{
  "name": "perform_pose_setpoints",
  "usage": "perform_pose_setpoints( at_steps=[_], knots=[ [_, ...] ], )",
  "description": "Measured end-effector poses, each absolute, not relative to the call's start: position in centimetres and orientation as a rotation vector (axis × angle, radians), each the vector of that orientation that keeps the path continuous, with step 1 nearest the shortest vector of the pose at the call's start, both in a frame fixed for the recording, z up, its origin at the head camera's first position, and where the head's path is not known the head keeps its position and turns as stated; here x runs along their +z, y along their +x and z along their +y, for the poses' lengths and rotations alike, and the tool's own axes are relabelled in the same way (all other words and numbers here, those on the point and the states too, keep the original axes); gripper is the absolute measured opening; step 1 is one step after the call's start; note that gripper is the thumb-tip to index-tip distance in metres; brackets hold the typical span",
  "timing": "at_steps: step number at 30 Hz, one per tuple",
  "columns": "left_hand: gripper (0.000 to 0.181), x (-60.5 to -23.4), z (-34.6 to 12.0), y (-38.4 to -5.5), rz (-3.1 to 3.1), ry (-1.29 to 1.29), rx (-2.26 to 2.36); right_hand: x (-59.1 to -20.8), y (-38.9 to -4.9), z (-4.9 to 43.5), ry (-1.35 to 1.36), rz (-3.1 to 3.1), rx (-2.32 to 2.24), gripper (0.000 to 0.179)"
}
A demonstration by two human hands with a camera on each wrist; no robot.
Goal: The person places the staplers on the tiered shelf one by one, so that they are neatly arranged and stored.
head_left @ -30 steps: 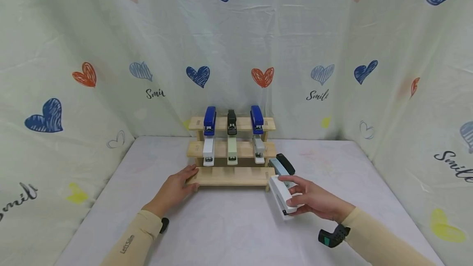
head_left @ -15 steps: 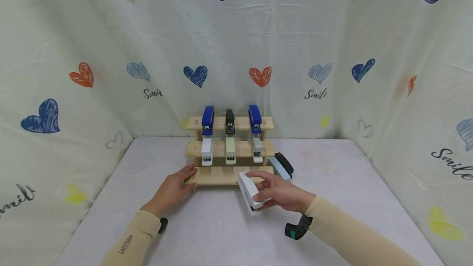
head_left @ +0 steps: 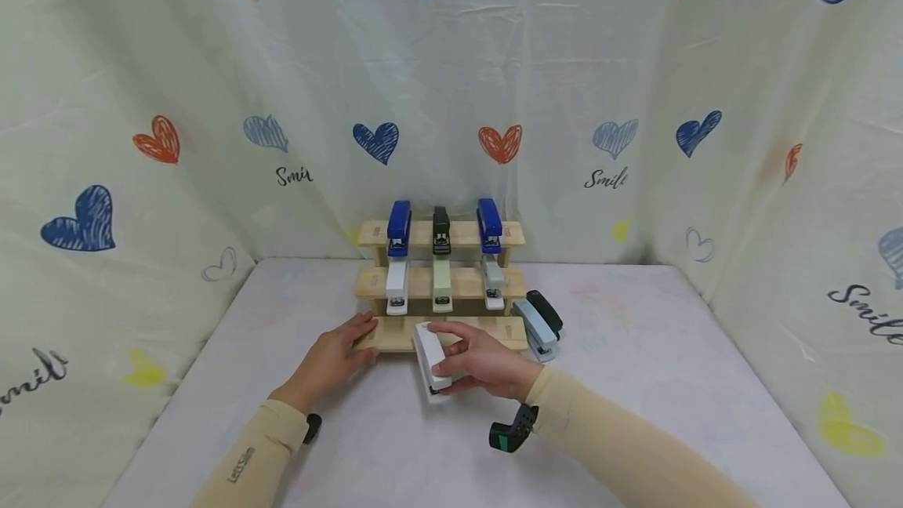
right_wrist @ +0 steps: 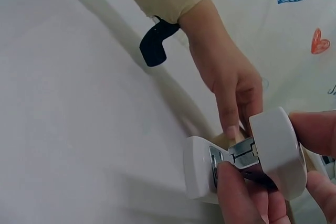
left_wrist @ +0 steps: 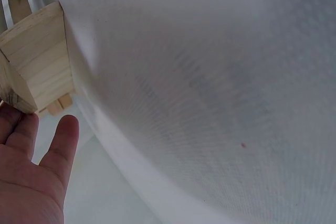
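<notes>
A white stapler (head_left: 432, 355) is tilted over the front edge of the bottom tier of a wooden three-tier rack (head_left: 487, 329). My right hand (head_left: 487, 359) grips it from the right; in the right wrist view the jaws of the stapler (right_wrist: 278, 150) stand apart, with fingertips between them. At the bottom tier's left end, my left hand (head_left: 331, 359) holds the corner, thumb at the front edge and fingers farther back. The left wrist view shows those fingers (left_wrist: 23, 129) against the board's end (left_wrist: 16, 85).
On the top tier sit two blue staplers (head_left: 398, 227) (head_left: 490, 224) and a black one (head_left: 440, 230). The middle tier bears white (head_left: 397, 284), pale green (head_left: 442, 284) and grey (head_left: 493, 281) staplers. Right of the rack lie a light blue stapler (head_left: 536, 328) and a black one (head_left: 545, 310).
My right hand has carried the white stapler leftward, from beside the rack's right end to the front of the bottom tier. My left hand has stayed at the rack's left corner.
</notes>
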State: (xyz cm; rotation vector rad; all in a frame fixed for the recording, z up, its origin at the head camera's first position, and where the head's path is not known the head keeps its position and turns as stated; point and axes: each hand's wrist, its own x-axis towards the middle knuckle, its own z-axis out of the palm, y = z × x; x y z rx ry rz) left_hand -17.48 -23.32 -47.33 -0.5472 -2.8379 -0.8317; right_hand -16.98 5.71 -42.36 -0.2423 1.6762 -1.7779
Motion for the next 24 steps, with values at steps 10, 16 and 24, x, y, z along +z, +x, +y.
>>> perform_pose_setpoints(
  at_steps=[10, 16, 24],
  knots=[
    [0.056, -47.6, -23.3, -17.7, -2.842, -0.518, -0.849, -42.8, -17.5, 2.9, -0.205, 1.707, -1.825, 0.067],
    [0.056, -47.7, -23.4, -17.7, -2.838, -0.527, -0.863, -43.1, -17.8, 2.0, -0.187, 1.677, -1.899, 0.07],
    [0.056, -47.6, -23.5, -17.7, -2.852, -0.519, -0.873, -43.2, -17.8, 1.0, -0.167, 1.678, -1.942, 0.073]
  ],
)
